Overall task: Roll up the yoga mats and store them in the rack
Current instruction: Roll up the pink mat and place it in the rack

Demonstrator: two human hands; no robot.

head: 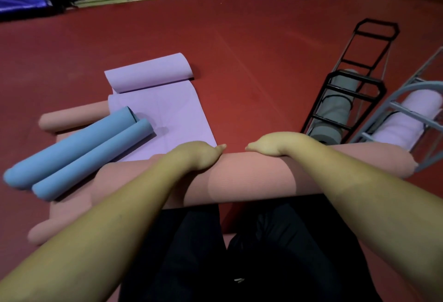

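**On the red floor: both your hands curled over the pink roll**

Across the whole view runs the dark red rubber gym floor, and everything else lies on it. Largest on it is the salmon-pink foam yoga mat, rolled into a thick tube lying crosswise right in front of your dark-trousered knees; its right end reaches the foot of the racks, and more pink mat lies flat under your left forearm. Beyond it spreads the lilac yoga mat, mostly flat, with its far end rolled into a loose curl. A second pink roll pokes out from beneath the lilac mat's left edge. Resting partly on the lilac mat and partly on the pink one is the light blue yoga mat, rolled in from both ends so that two tubes lie side by side.

At your right stand two open-frame racks: the black metal rack holds a grey rolled mat, and the pale grey-blue metal rack just beside it holds a lilac rolled mat.

Your left hand and your right hand both sit on top of the pink tube, near each other, fingers bent down over its far side and gripping it.
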